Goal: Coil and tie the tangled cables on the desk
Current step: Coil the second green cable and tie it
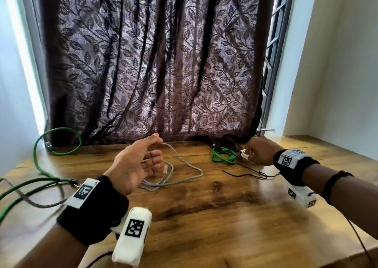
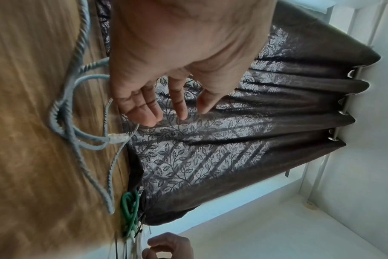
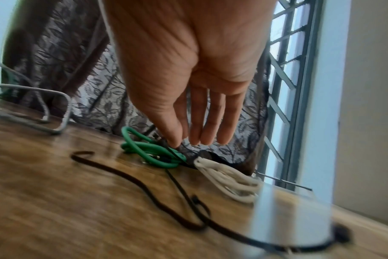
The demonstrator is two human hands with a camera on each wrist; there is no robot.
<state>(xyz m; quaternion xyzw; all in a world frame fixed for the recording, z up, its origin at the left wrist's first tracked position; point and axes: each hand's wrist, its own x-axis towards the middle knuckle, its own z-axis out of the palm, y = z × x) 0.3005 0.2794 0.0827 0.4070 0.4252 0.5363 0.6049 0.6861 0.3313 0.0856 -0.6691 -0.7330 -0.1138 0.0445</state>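
Observation:
A green cable coil (image 1: 223, 156) (image 3: 153, 152) lies at the desk's back right, with a bundled white cable (image 1: 244, 155) (image 3: 228, 178) just right of it. My right hand (image 1: 248, 155) (image 3: 179, 143) is between them; thumb and forefinger pinch a thin black tie (image 3: 182, 157) at the white bundle's end, and the other fingers are straight. A loose grey braided cable (image 1: 184, 165) (image 2: 78, 113) with a clear plug (image 1: 166, 168) sprawls mid-desk. My left hand (image 1: 157, 151) (image 2: 188, 112) hovers over it, fingers spread, holding nothing.
A long green cable (image 1: 57, 142) loops at the back left and trails off the wooden desk (image 1: 204, 216) on the left. Loose black ties (image 1: 249, 171) (image 3: 144, 187) lie near my right wrist. A dark leaf-patterned curtain (image 1: 153, 63) hangs behind; a window grille (image 1: 270, 63) is right.

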